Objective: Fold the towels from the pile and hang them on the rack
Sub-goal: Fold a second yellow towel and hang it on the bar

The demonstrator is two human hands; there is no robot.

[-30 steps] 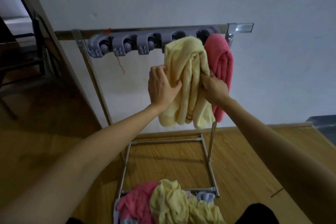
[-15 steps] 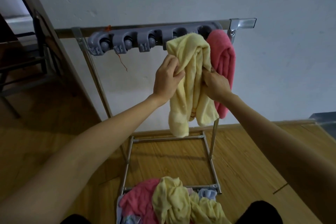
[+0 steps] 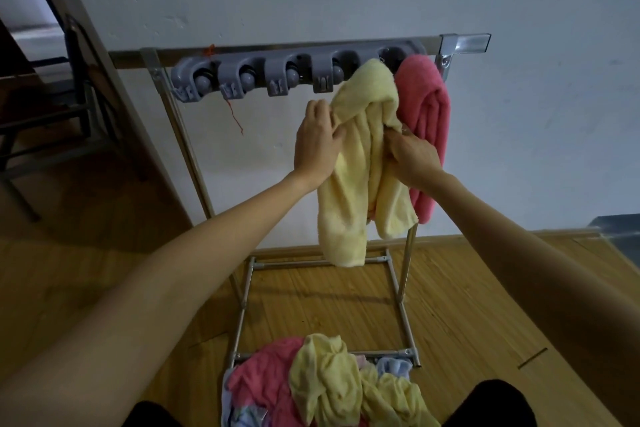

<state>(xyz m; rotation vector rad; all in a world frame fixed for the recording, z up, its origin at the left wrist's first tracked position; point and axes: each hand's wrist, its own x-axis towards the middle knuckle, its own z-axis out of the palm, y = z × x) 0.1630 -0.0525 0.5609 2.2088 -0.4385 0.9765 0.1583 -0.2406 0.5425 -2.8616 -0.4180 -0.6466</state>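
A fluffy yellow towel [image 3: 360,163] hangs from the grey plastic rack [image 3: 284,74], pinched between left hand [image 3: 317,142] and right hand [image 3: 412,158] fingers, beside the pink towel [image 3: 427,128]. Since half a second ago its left fold droops lower below the fingers.

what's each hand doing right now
Left hand: closed on the yellow towel hanging at the rack.
Right hand: closed on the same yellow towel.

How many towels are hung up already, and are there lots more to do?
One pink towel hangs finished on the rack. The yellow towel is being fixed by the left hand and right hand. The pile below holds several more.
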